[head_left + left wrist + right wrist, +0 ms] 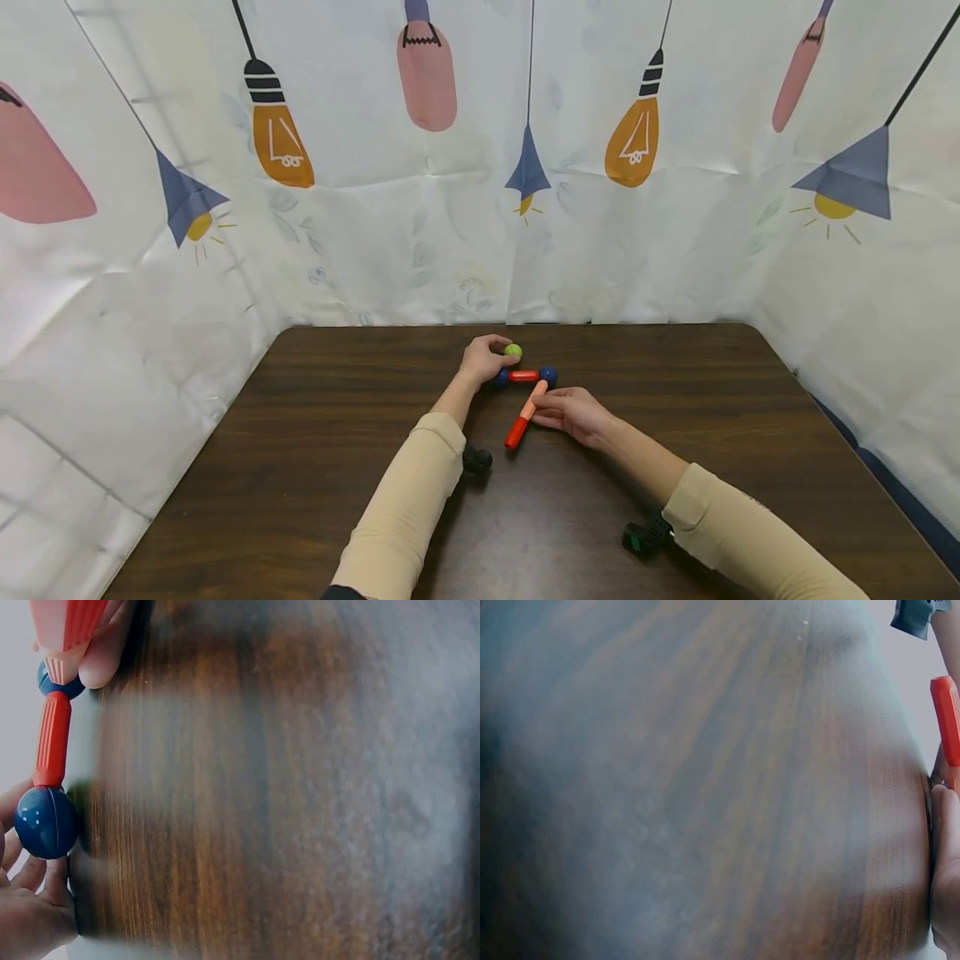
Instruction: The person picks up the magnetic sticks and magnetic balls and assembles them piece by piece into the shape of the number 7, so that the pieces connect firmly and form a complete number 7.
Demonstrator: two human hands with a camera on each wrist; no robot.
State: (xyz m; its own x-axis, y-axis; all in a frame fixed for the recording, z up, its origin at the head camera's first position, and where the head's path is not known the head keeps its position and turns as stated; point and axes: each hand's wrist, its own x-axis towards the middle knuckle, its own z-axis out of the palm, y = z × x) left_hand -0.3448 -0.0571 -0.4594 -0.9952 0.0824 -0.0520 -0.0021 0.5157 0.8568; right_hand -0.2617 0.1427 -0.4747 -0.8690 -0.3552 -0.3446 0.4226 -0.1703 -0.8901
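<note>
In the head view, my left hand (483, 360) pinches a small green ball (513, 350) between thumb and fingers. Just below that hand lies a red toy stick (523, 376) with a blue ball at each end; the right-hand blue ball (548, 376) shows fully, the other (501, 377) partly. My right hand (576, 413) pinches a two-part stick, orange (533, 400) at its far end and red (517, 432) at its near end. The orange tip meets the right blue ball, also in the left wrist view (61, 671). Only the red part (946, 724) shows well in the right wrist view.
A brown wooden table (337, 467) spreads under both arms. White curtains (465, 250) printed with lamps hang behind it and along the sides. Black wrist cameras (477, 460) sit on both forearms, close above the tabletop.
</note>
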